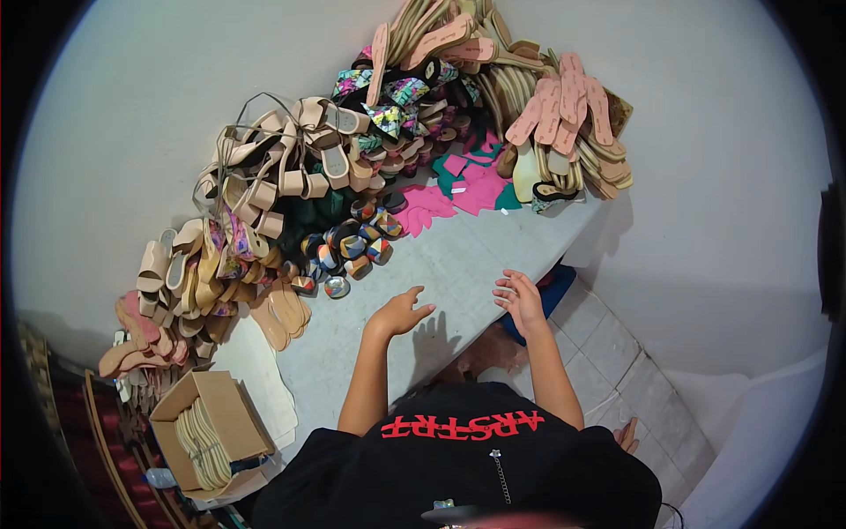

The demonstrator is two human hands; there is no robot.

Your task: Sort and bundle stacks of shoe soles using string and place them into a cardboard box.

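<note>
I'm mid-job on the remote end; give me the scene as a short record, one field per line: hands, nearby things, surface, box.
Left hand: empty, open above the table
Right hand: empty, fingers loosely bent, near the table edge
Surface: pale grey table
Nearest left hand: multicoloured patterned pieces, untouched
Nearest right hand: blue item past the table edge, kind unclear
Far side: bright pink pieces; pale pink insoles on a pile
Left side: heaped beige sandals
Box: open cardboard box holding pale soles

Pale plain walls (705, 115), shadowed low at right; light-grey tiled floor (608, 357); pale grey tabletop (458, 264) running diagonally; dark red surface (70, 423) lower left.
</note>
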